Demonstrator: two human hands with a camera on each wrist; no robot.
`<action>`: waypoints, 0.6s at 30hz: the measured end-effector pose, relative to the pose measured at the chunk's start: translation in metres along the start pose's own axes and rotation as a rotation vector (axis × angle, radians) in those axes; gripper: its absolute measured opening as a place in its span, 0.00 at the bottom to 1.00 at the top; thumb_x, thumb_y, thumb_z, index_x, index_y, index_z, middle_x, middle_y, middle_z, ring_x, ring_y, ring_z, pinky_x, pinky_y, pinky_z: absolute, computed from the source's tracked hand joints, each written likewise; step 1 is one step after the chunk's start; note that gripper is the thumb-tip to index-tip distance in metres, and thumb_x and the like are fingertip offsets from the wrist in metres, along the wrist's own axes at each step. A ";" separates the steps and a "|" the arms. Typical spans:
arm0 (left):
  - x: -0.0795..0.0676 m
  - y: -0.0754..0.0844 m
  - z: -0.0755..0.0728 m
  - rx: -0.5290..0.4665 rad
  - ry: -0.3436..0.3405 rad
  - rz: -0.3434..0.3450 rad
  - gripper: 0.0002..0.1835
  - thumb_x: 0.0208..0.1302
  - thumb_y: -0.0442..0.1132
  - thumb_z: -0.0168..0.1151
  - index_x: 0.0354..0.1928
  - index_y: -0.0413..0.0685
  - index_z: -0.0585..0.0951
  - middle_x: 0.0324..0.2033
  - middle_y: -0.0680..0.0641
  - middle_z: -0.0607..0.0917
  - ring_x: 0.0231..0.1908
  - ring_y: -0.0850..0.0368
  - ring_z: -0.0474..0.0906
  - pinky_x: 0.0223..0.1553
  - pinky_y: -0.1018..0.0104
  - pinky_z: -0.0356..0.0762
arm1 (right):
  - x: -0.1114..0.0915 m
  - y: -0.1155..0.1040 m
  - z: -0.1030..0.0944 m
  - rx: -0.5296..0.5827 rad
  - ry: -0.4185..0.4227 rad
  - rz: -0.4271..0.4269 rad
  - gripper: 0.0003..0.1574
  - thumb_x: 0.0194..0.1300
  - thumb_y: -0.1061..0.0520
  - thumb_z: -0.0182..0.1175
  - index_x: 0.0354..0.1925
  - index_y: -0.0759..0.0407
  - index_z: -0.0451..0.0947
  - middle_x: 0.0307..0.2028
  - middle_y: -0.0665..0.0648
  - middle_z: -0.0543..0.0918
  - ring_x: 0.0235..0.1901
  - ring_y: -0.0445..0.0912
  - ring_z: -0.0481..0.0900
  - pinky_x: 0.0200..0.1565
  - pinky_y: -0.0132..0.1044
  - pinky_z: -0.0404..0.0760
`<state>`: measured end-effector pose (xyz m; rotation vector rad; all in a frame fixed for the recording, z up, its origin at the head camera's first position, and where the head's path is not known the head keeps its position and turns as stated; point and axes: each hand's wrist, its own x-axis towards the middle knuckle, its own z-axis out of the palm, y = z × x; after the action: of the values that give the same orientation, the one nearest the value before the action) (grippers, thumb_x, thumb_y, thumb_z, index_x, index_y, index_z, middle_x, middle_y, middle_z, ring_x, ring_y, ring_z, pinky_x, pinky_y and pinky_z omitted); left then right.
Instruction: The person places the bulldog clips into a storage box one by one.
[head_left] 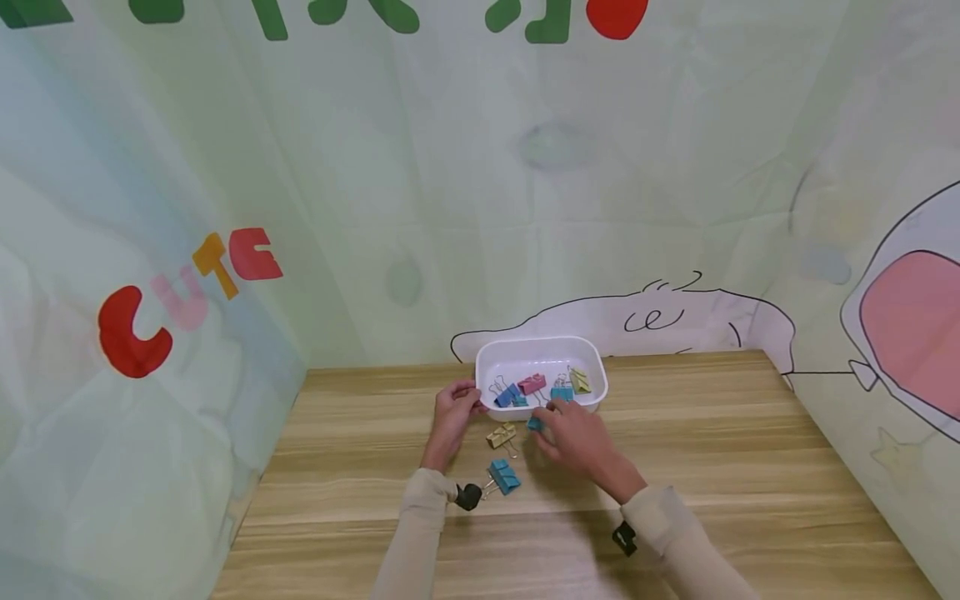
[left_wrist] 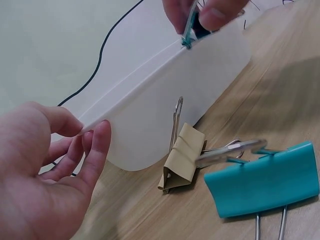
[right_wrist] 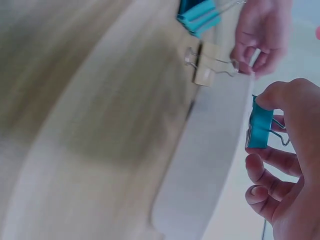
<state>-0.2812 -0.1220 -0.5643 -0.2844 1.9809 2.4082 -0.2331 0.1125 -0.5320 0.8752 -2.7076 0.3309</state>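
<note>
My right hand [head_left: 577, 437] pinches a teal binder clip [right_wrist: 260, 125] between thumb and fingers, right at the near rim of a white tub [head_left: 540, 343]. At the tub's left end, my left hand [head_left: 453, 414] grips the rim between thumb and fingertips. Inside lie several binder clips: a blue one [head_left: 507, 395], a pink one [head_left: 532, 383], a teal one [head_left: 562, 392] and a yellow one [head_left: 580, 381]. On the table in front of the tub are a tan binder clip [left_wrist: 184, 156] and, nearer me, another teal binder clip [left_wrist: 262, 180].
The wooden table [head_left: 360, 500] meets a printed cloth backdrop [head_left: 420, 167] just behind the tub. More cloth with coloured letters hangs at the left, and a balloon drawing [head_left: 918, 317] is at the right. Small black wrist cameras [head_left: 469, 497] sit at both sleeves.
</note>
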 end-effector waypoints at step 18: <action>0.000 -0.002 -0.001 -0.027 -0.001 0.014 0.17 0.72 0.24 0.56 0.59 0.20 0.73 0.41 0.40 0.77 0.37 0.48 0.81 0.39 0.68 0.88 | 0.037 0.018 -0.054 -0.044 0.044 0.077 0.21 0.67 0.48 0.69 0.54 0.55 0.84 0.46 0.60 0.84 0.39 0.54 0.83 0.32 0.48 0.89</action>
<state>-0.2807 -0.1225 -0.5659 -0.2701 1.9578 2.4443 -0.2623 0.1233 -0.4721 0.7442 -2.7021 0.3022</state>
